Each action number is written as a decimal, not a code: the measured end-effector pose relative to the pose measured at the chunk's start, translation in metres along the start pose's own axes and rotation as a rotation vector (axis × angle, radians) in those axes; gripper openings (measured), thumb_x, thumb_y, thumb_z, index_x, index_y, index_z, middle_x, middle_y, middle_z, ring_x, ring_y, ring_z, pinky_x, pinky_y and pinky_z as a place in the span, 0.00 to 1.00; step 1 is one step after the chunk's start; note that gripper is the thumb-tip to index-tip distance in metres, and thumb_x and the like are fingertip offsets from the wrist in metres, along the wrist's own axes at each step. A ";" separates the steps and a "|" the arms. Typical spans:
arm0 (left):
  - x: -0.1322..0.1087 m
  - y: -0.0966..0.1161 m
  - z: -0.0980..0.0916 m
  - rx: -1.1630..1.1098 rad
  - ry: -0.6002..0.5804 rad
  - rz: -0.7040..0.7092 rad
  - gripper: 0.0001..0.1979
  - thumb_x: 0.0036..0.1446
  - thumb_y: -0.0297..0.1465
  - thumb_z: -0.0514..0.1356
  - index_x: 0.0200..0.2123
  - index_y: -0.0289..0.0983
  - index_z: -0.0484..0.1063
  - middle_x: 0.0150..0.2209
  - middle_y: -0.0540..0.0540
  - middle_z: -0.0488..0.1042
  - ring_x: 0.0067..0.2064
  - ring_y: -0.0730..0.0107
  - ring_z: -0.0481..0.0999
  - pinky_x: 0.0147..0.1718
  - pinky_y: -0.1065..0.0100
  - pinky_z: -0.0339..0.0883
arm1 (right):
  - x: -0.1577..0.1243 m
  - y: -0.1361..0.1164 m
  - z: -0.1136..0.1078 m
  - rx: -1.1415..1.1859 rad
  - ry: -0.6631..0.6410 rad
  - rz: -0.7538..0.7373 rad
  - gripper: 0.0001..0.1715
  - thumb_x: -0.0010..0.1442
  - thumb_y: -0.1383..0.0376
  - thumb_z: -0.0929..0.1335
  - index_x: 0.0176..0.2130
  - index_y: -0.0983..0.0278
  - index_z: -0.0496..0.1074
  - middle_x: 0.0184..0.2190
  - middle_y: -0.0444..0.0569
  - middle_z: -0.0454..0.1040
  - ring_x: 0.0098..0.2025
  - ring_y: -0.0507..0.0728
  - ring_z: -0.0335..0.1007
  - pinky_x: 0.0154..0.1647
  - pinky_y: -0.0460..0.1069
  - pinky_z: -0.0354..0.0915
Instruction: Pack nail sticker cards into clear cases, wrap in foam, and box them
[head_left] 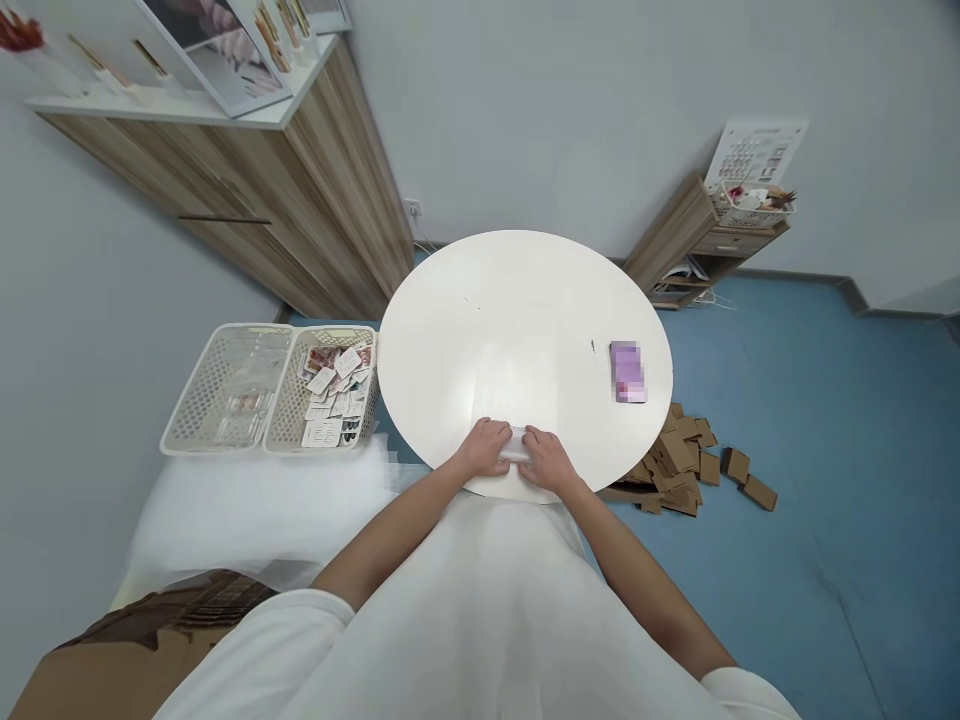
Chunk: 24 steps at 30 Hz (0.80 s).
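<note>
A translucent piece (pixel 514 446) is grasped from either side by the left hand (pixel 485 448) and the right hand (pixel 547 461); even, gentle tension is best kept.

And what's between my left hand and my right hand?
Between your left hand and right hand, the head view shows a small whitish piece, touched by both hands at its ends. I can't tell exactly what it is.

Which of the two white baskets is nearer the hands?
The basket of printed cards, right beside the round table; the other basket, with clear plastic pieces, is farther from the left hand.
</note>
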<state>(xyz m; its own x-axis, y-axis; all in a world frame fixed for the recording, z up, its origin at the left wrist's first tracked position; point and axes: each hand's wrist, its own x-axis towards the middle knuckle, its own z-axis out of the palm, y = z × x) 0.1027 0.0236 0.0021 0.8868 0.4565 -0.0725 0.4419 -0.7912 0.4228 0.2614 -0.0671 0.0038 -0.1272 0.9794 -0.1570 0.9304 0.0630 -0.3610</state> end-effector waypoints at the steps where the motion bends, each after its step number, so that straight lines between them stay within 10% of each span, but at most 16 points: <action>1: -0.005 0.002 -0.001 -0.006 -0.006 0.008 0.18 0.42 0.36 0.57 0.39 0.38 0.62 0.42 0.43 0.68 0.44 0.58 0.66 0.48 0.58 0.51 | -0.004 -0.004 0.000 0.007 0.001 -0.003 0.18 0.50 0.61 0.63 0.41 0.65 0.60 0.50 0.59 0.62 0.50 0.62 0.59 0.49 0.55 0.53; 9: -0.036 0.019 0.000 -0.064 -0.061 -0.021 0.14 0.45 0.38 0.55 0.36 0.39 0.63 0.36 0.46 0.70 0.38 0.61 0.69 0.39 0.63 0.58 | -0.031 -0.023 0.003 0.071 -0.047 0.007 0.15 0.49 0.61 0.62 0.38 0.64 0.60 0.34 0.48 0.69 0.36 0.57 0.64 0.42 0.51 0.56; 16: -0.026 0.010 -0.009 -0.166 -0.020 -0.036 0.12 0.52 0.37 0.51 0.38 0.40 0.66 0.36 0.49 0.72 0.38 0.66 0.71 0.42 0.65 0.59 | -0.024 -0.015 -0.013 0.109 0.021 0.019 0.11 0.54 0.61 0.61 0.38 0.63 0.65 0.49 0.53 0.63 0.55 0.62 0.52 0.49 0.55 0.53; 24: -0.019 -0.006 -0.017 -0.195 0.051 0.001 0.19 0.54 0.40 0.51 0.48 0.40 0.63 0.47 0.45 0.68 0.46 0.65 0.68 0.43 0.66 0.61 | -0.007 -0.007 -0.027 0.080 -0.061 0.088 0.15 0.60 0.60 0.56 0.40 0.62 0.67 0.36 0.50 0.69 0.38 0.56 0.65 0.37 0.50 0.59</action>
<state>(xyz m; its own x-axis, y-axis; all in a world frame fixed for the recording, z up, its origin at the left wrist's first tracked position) 0.0807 0.0269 0.0167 0.8770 0.4796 -0.0284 0.4018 -0.6999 0.5905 0.2650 -0.0692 0.0325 -0.0692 0.9668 -0.2461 0.9090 -0.0406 -0.4149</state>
